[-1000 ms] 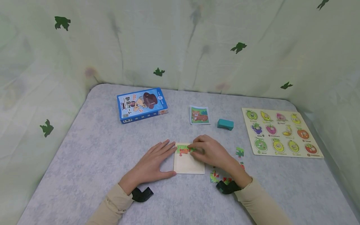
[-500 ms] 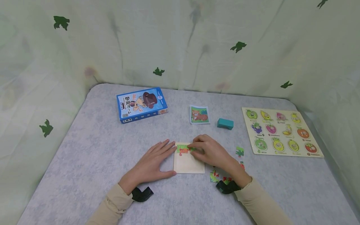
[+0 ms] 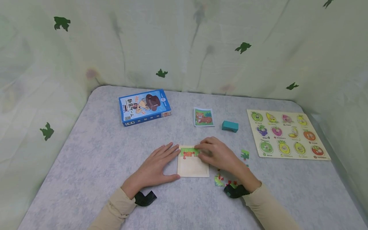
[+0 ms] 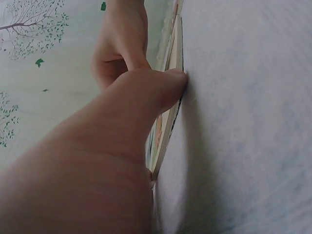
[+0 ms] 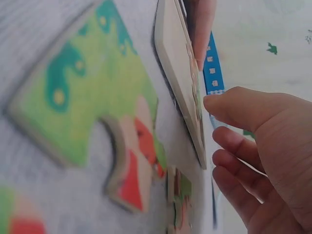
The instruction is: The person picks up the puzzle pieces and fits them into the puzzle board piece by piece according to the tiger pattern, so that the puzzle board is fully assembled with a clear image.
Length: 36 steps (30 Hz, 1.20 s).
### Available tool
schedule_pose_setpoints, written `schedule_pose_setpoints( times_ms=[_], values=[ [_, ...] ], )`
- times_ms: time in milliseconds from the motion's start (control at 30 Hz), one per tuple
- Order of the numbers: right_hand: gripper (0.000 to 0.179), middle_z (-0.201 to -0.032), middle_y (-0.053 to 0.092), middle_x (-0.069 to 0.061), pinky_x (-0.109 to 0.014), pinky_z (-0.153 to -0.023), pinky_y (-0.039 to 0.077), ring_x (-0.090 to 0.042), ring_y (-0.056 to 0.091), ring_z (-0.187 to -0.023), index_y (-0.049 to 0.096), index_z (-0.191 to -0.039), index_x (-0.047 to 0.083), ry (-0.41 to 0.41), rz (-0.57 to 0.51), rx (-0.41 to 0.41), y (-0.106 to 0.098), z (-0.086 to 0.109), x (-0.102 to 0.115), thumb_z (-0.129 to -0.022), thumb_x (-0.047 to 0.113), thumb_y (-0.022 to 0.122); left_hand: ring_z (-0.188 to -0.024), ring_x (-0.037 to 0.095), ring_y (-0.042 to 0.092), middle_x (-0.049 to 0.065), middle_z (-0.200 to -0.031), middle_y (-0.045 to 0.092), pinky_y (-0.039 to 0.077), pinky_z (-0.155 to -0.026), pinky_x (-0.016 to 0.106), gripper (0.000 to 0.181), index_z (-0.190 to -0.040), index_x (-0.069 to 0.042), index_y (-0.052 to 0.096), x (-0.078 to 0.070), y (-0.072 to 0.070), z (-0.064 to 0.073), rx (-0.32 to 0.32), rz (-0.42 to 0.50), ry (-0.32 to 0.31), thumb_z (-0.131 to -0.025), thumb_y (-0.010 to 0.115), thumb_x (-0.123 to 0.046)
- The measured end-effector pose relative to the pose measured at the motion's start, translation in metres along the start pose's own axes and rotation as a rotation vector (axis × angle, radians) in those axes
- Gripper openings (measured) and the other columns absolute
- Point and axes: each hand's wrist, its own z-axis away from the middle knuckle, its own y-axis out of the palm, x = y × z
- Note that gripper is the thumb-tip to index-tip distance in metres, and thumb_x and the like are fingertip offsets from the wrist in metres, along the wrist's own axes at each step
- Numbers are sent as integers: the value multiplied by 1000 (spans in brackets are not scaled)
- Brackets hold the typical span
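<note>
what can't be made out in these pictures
Head view: right hand covers the upper right corner of the puzzle board; whether it grips a piece is unclear.
Head view: right forearm hides part of the loose pieces.
Head view: lettering on the fruit board is too small.
Left wrist view: left hand blocks much of the puzzle board.
Right wrist view: lower left piece blurred, cut off by the edge.

From here I see a blue box (image 3: 145, 107) on the counter (image 3: 86, 159), a teal block (image 3: 230, 126) to its right, a fruit board (image 3: 288, 134) farther right, a curtain (image 3: 178, 38) behind.
</note>
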Motion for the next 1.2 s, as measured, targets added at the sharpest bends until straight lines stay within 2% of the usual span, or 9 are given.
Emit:
schedule_pose_setpoints(
  times_ms=[900, 1200],
  values=[
    [37, -116, 69, -3, -41, -90, 60, -21, 63, -109, 76, -124, 14, 34, 44, -106, -28, 35, -28, -89, 20, 83, -159, 27, 22, 2, -169, 32, 23, -128, 53, 92, -160, -14, 39, 2, 3, 0, -24, -3, 15, -87, 77, -56],
    [41, -120, 72, -6, -46, -93, 60, -26, 65, -115, 72, -128, 11, 70, 31, -129, -35, 46, -41, -88, 17, 83, -160, 25, 18, 0, -170, 28, 19, -130, 51, 93, -162, -16, 36, 0, 0, 0, 6, 1, -2, -88, 75, -57]
  ],
)
